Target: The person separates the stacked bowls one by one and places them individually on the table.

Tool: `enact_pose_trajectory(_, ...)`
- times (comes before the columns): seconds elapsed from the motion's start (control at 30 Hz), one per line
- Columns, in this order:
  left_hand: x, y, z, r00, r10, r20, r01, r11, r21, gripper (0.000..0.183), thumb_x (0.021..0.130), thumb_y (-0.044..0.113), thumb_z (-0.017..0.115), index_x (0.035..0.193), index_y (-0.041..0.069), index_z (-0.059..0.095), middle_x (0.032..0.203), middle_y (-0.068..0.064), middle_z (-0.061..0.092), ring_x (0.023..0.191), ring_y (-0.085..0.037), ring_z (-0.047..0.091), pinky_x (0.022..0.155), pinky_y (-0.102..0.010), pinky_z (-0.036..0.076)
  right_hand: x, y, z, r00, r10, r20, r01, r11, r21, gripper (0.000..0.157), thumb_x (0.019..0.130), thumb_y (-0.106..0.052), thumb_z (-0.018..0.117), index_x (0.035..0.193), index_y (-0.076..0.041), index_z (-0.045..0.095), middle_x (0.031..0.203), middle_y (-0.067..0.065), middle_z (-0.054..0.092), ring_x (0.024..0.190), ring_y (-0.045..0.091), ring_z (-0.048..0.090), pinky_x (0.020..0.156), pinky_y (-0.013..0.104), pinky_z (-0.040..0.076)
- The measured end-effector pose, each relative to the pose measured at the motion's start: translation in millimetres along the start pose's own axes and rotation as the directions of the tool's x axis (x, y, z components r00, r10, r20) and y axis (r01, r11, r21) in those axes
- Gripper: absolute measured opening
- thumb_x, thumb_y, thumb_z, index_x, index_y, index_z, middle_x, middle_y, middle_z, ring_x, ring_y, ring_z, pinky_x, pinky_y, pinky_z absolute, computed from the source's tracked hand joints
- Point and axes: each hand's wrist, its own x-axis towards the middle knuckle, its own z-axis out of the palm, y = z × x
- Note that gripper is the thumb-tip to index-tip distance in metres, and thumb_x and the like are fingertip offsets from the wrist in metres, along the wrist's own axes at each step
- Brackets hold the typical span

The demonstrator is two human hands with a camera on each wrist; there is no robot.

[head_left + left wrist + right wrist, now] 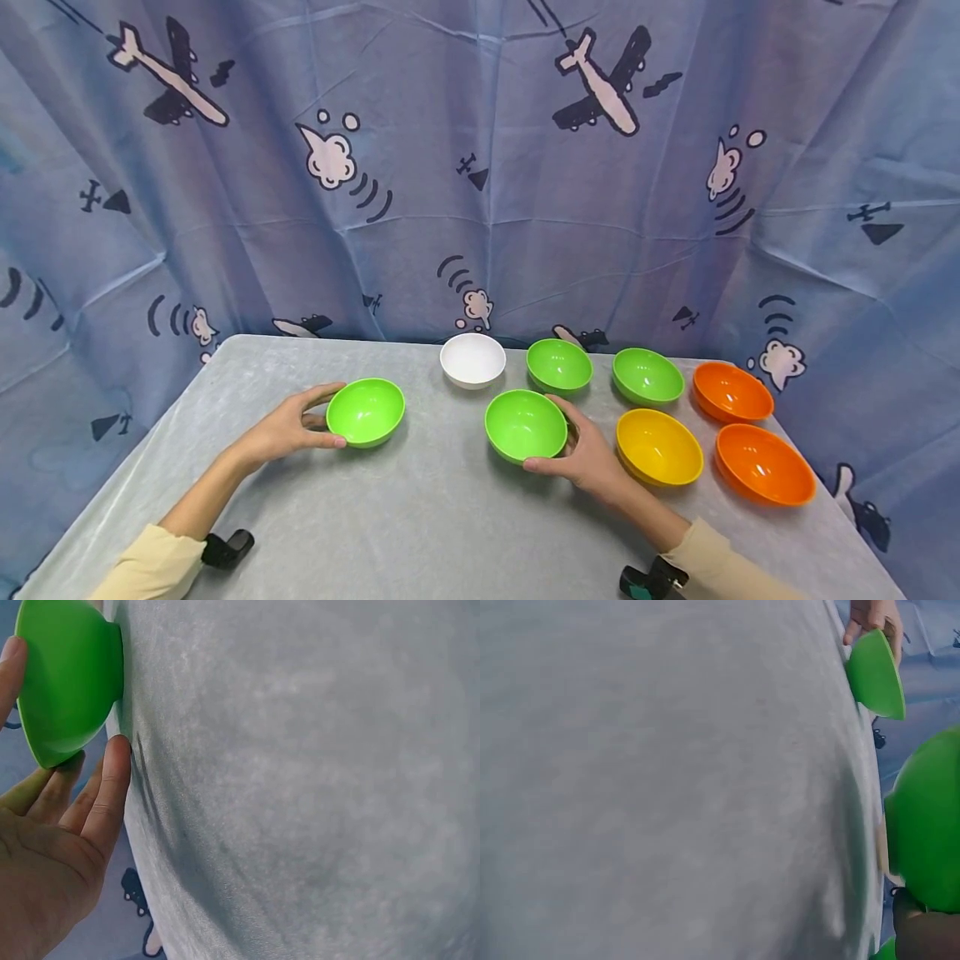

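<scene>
My left hand (276,432) spans the left side of a light green bowl (366,412), thumb along the near rim and index finger at the far rim. In the left wrist view that bowl (67,675) stands upright, its foot right at the cloth, with the other fingers spread below the thumb. To the right, a second green bowl (525,425) is gripped by my right hand (592,460) at its right side, thumb in front and fingers behind. Part of those fingers is hidden by the bowl. Both held bowls face upward and look empty.
Behind them stand a white bowl (472,361) and two more green bowls (559,367) (648,377). A yellow bowl (660,447) sits close by my right wrist, with two orange bowls (732,392) (765,465) at the right edge. Grey cloth (420,533) covers the table; a printed curtain (420,167) hangs behind.
</scene>
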Motion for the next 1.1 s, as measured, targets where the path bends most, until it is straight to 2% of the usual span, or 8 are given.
enact_pose_trajectory(0.13, 1.1, 0.3, 0.5, 1.000, -0.010, 0.004, 0.010, 1.000, -0.006, 0.091, 0.087, 0.015, 0.084, 0.156, -0.004, 0.029, 0.159, -0.027, 0.026, 0.129, -0.049, 0.049, 0.101, -0.055, 0.047, -9.1, 1.9, -6.7, 0.997, 0.065, -0.038, -0.066, 0.997, -0.026, 0.105, 0.070, -0.011, 0.096, 0.155, -0.001, 0.034, 0.155, 0.019, 0.038, 0.141, 0.029, 0.037, 0.113, 0.034, 0.032)
enact_pose_trajectory(0.23, 1.6, 0.8, 1.0, 1.000, -0.018, 0.003, 0.018, 1.000, -0.004, 0.092, 0.086, 0.016, 0.084, 0.156, -0.004, 0.029, 0.160, -0.027, 0.026, 0.129, -0.049, 0.049, 0.101, -0.055, 0.046, -14.9, 3.2, -11.9, 0.995, 0.077, -0.063, -0.080, 0.996, -0.039, 0.104, 0.071, -0.012, 0.095, 0.154, -0.001, 0.034, 0.154, 0.018, 0.038, 0.141, 0.029, 0.038, 0.113, 0.036, 0.030)
enact_pose_trajectory(0.47, 1.0, 2.5, -0.2, 1.000, -0.014, -0.001, 0.014, 1.000, -0.012, 0.093, 0.085, 0.015, 0.085, 0.156, -0.005, 0.028, 0.159, -0.028, 0.026, 0.130, -0.051, 0.047, 0.100, -0.054, 0.048, -22.4, 8.2, -17.3, 0.993, 0.063, -0.096, -0.063, 0.998, 0.004, 0.103, 0.071, -0.008, 0.094, 0.153, 0.002, 0.033, 0.153, 0.020, 0.039, 0.138, 0.030, 0.040, 0.103, 0.012, 0.034)
enact_pose_trajectory(0.63, 0.9, 2.5, -0.1, 1.000, -0.015, -0.003, 0.015, 1.000, -0.008, 0.093, 0.085, 0.015, 0.085, 0.156, -0.005, 0.029, 0.159, -0.028, 0.027, 0.130, -0.051, 0.047, 0.100, -0.055, 0.047, -25.2, 10.3, -19.6, 0.989, 0.095, -0.115, -0.099, 0.995, -0.031, 0.104, 0.072, -0.011, 0.094, 0.154, 0.001, 0.031, 0.153, 0.018, 0.039, 0.138, 0.030, 0.040, 0.099, 0.009, 0.034)
enact_pose_trajectory(0.73, 0.9, 2.6, 0.0, 1.000, -0.012, -0.004, 0.012, 1.000, -0.005, 0.092, 0.085, 0.015, 0.085, 0.156, -0.005, 0.029, 0.159, -0.028, 0.027, 0.130, -0.051, 0.047, 0.100, -0.055, 0.047, -26.0, 9.6, -20.7, 0.986, 0.108, -0.125, -0.115, 0.992, -0.049, 0.104, 0.073, -0.013, 0.094, 0.155, 0.001, 0.030, 0.153, 0.018, 0.038, 0.139, 0.030, 0.039, 0.105, 0.015, 0.034)
enact_pose_trajectory(0.9, 0.9, 3.1, 0.1, 1.000, -0.011, -0.006, 0.011, 1.000, -0.007, 0.092, 0.085, 0.015, 0.085, 0.156, -0.005, 0.029, 0.159, -0.028, 0.027, 0.129, -0.050, 0.049, 0.100, -0.054, 0.047, -27.1, 6.6, -20.5, 0.986, 0.112, -0.125, -0.116, 0.993, -0.023, 0.105, 0.076, -0.012, 0.091, 0.156, 0.003, 0.025, 0.156, 0.019, 0.033, 0.142, 0.031, 0.035, 0.116, 0.038, 0.028)
enact_pose_trajectory(1.1, 0.3, 3.4, 0.7, 1.000, -0.006, -0.001, 0.006, 1.000, -0.011, 0.092, 0.085, 0.014, 0.085, 0.156, -0.005, 0.029, 0.159, -0.028, 0.027, 0.129, -0.050, 0.048, 0.100, -0.055, 0.047, -28.1, 4.7, -19.0, 0.982, 0.132, -0.133, -0.139, 0.989, -0.043, 0.107, 0.078, -0.014, 0.090, 0.157, 0.003, 0.020, 0.158, 0.022, 0.029, 0.143, 0.034, 0.032, 0.118, 0.046, 0.024)
